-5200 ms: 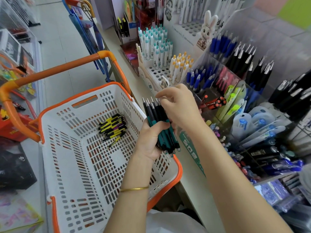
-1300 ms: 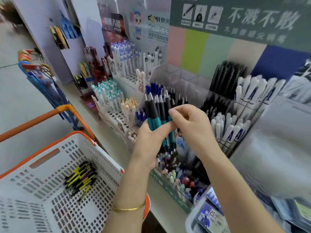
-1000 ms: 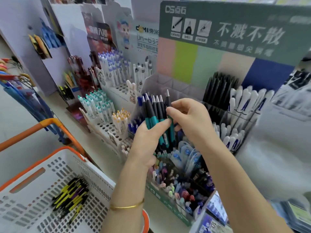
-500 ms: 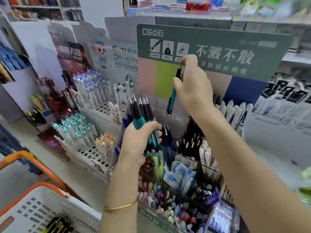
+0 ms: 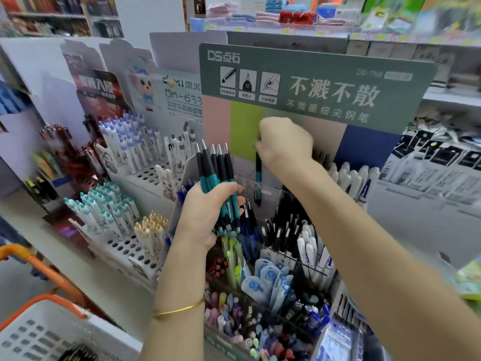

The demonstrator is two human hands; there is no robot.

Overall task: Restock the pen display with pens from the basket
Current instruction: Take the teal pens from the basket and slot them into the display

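A pale surface [image 5: 104, 293] is occupied by a row of stands: a tiered pen display [image 5: 244, 131] with a green header card [image 5: 325, 61], and a white holed rack [image 5: 125, 250] set just beside it on the left.

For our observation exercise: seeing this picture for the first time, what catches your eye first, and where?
At centre, the left hand grips a bundle of teal-and-black pens, upright. Just above right, the right hand pinches a single pen over the pen display, under the big green signboard.

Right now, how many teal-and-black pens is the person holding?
6 visible: five tops stand up in the bundle in the left grip, and one pen hangs from the right grip. More may be hidden inside the bundle.
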